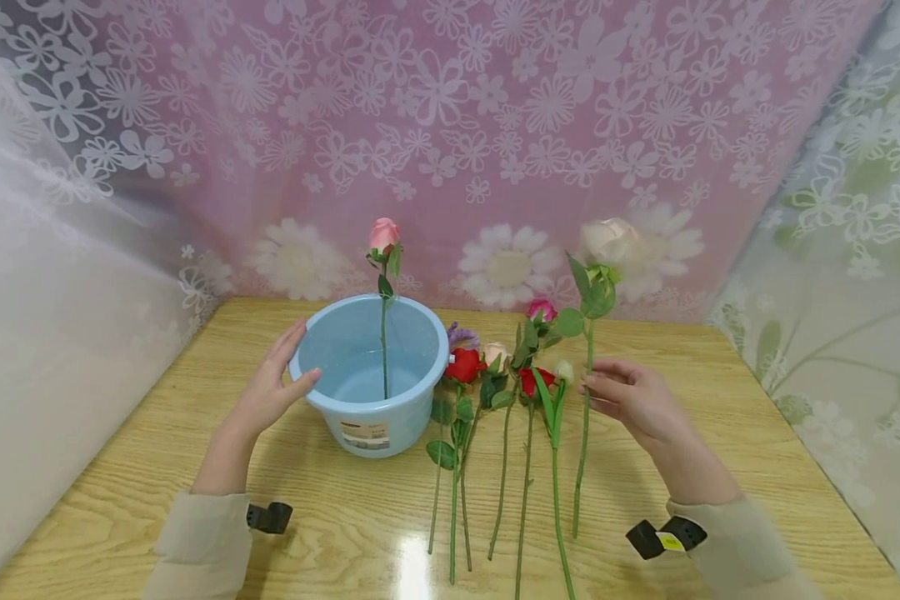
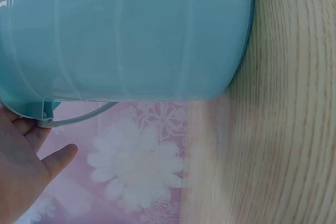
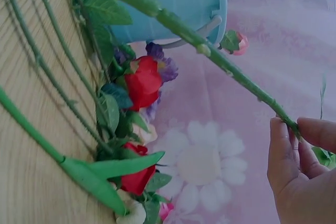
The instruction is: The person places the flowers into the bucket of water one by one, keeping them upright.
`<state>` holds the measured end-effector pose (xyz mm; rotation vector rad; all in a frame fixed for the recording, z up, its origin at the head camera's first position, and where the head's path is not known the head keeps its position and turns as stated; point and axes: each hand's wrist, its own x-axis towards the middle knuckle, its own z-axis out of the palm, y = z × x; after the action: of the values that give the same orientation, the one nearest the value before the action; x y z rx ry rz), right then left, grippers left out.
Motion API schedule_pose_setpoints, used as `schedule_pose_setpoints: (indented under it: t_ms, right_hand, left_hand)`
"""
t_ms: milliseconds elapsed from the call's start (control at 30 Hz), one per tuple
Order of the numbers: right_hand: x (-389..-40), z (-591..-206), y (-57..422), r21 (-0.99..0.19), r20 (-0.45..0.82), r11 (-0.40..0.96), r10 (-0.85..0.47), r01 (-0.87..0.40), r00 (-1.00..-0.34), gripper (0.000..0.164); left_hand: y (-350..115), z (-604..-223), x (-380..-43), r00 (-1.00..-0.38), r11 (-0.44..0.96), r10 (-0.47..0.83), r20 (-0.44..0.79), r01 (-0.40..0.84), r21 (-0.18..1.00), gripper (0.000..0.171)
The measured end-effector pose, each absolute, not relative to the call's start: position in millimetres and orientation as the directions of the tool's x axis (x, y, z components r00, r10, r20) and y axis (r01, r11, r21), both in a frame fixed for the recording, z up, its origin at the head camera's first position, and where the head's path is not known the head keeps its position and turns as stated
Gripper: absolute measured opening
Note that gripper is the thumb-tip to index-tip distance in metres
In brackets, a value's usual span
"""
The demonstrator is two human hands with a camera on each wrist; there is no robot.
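My left hand (image 1: 265, 398) touches the left rim of a light blue bucket (image 1: 412, 417). In the left wrist view its fingers reach behind the rim by the handle (image 2: 86, 117), with the thumb held apart. Inside the bucket a single pink rose (image 1: 384, 237) stands upright, its bloom above the rim. To the right, my right hand (image 1: 648, 412) pinches the green stem of a white rose (image 1: 610, 242) between thumb and fingers. This rose is held nearly upright, bloom on top. Its stem (image 3: 231, 72) crosses the right wrist view.
Several artificial flowers lie on the wooden table (image 1: 330, 517) between bucket and right hand: red roses (image 1: 465, 365), a pale rose (image 1: 496, 356), a magenta flower (image 1: 542, 310), a purple flower (image 1: 461, 335) and a white tulip (image 1: 564, 371). A pink floral curtain (image 1: 435, 108) hangs behind.
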<state>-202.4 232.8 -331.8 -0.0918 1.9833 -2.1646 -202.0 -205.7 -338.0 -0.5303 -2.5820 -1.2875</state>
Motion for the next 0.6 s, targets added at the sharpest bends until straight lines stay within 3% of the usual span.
schedule_pose_setpoints:
  t_ms: [167,367,600]
  right_hand:
    - [-204.4,-326.0,220.4,-0.993,-0.078,-0.07,-0.196,0.094,-0.978,0.022]
    - [-207.4,-321.2,207.1,-0.993,-0.041,-0.097,-0.216,0.063,-0.976,0.011]
    - [-209.5,-312.7,192.9,-0.991,-0.046,-0.115,-0.211,0.071,-0.976,0.015]
  left_hand:
    - [-205.6,-338.2,-202.3,-0.914,0.551,0.23,0.333,0.404,0.73,0.068]
    - [-205.2,-337.8,-201.4,-0.913,0.553,0.228,0.337,0.407,0.727,0.067]
    - [-206.2,-340.5,-202.6,-0.914,0.547,0.225,0.337,0.405,0.733,0.068]
